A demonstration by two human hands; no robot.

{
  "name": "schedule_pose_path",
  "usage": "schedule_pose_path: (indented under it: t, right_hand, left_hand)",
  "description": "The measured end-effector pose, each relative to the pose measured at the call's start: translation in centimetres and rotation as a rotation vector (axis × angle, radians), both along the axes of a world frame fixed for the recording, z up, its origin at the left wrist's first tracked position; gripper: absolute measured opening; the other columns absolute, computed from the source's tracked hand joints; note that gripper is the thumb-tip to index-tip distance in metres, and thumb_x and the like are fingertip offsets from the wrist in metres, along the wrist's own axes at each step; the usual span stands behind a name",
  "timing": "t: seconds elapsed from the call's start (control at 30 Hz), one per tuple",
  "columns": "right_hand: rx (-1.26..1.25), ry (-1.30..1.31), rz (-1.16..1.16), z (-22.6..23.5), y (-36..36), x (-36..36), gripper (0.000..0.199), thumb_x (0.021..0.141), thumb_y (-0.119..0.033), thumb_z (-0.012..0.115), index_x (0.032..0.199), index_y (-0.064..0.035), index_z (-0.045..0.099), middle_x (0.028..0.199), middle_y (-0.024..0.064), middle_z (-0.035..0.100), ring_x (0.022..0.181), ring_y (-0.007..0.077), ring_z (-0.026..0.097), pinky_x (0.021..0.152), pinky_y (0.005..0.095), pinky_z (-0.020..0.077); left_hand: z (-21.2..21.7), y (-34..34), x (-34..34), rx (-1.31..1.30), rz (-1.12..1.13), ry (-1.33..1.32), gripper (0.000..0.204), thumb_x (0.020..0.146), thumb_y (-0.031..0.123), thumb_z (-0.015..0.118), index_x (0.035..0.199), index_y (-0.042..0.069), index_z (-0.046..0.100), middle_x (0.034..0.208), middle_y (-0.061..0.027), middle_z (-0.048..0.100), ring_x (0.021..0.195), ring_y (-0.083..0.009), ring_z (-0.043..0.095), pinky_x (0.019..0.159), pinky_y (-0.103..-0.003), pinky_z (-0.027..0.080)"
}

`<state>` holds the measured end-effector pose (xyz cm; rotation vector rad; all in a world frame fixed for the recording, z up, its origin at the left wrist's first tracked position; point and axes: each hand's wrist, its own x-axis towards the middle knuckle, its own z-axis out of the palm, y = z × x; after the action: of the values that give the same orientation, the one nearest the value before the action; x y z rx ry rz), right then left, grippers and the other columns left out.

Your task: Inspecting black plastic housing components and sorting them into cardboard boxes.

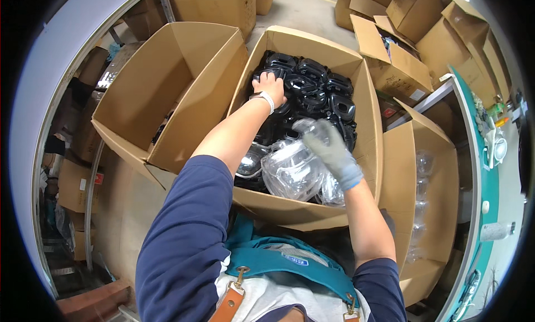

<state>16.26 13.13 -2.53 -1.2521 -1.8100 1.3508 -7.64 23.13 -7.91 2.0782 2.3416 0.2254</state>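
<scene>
Head view: left hand (270, 89) curls over black parts (313, 99), perhaps bracing; right hand (330, 150) blurs above clear plastic (292, 171). Whether either grip clamps, I cannot tell.

The black plastic pieces (312, 101) are glossy, rounded shells with raised frames around recessed centres, packed close in rough rows. The left hand (270, 90) rests its fingers on those at the far-left end; others lie just beyond its fingertips and to its right, some tilted against their neighbours. Clear plastic pieces (293, 169) lie heaped just left of and below the right hand (329, 147), domed, shiny and see-through (their outlines run together, so a count is hard). One rounded clear piece (248, 161) sits farther left of that hand. At its blurred fingertips, whether anything is gripped cannot be told.
</scene>
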Motion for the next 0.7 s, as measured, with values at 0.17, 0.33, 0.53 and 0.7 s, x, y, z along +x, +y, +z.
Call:
schedule_pose_path:
  t: [0.17,0.33,0.53,0.7]
  right_hand:
    - [0.125,0.599,-0.057,5.3,-6.8,2.8,0.051,0.097,-0.024,0.052,0.139,0.0017,0.037,0.129,0.0140,0.050,0.118,0.0240,0.050,0.102,0.0341,0.0390]
    - [-0.203,0.814,-0.132,5.0,-15.8,10.3,0.065,0.093,-0.048,0.050,0.144,-0.0103,0.033,0.140,0.0114,0.045,0.128,0.0296,0.044,0.107,0.0486,0.0349]
    - [-0.245,1.284,-0.221,5.2,-18.7,15.0,0.070,0.091,-0.058,0.043,0.146,-0.0146,0.034,0.146,0.0139,0.039,0.135,0.0386,0.035,0.108,0.0595,0.0276]
    - [-0.399,1.336,-0.263,6.1,-14.4,9.2,0.075,0.082,-0.058,0.059,0.142,-0.0164,0.039,0.141,0.0131,0.043,0.134,0.0377,0.036,0.104,0.0606,0.0343]
  left_hand:
    - [-2.7,-0.8,-1.7,0.118,0.125,-0.064,0.036,0.091,0.019,0.049,0.127,0.012,0.047,0.114,-0.0155,0.058,0.106,-0.0314,0.060,0.086,-0.046,0.050]
    - [-3.7,-0.3,-2.2,0.104,0.229,-0.054,0.020,0.087,0.014,0.054,0.101,0.003,0.063,0.101,-0.0180,0.067,0.094,-0.0306,0.067,0.079,-0.041,0.054]
    - [5.1,-6.7,-4.2,0.431,0.255,-0.581,0.042,0.079,0.020,0.063,0.115,-0.001,0.052,0.099,-0.0230,0.065,0.093,-0.0354,0.065,0.082,-0.043,0.052]
    - [11.8,-17.6,1.5,0.345,-0.097,-1.673,0.040,0.082,0.006,0.055,0.122,0.005,0.049,0.110,-0.0050,0.055,0.097,-0.0139,0.055,0.086,-0.030,0.047]
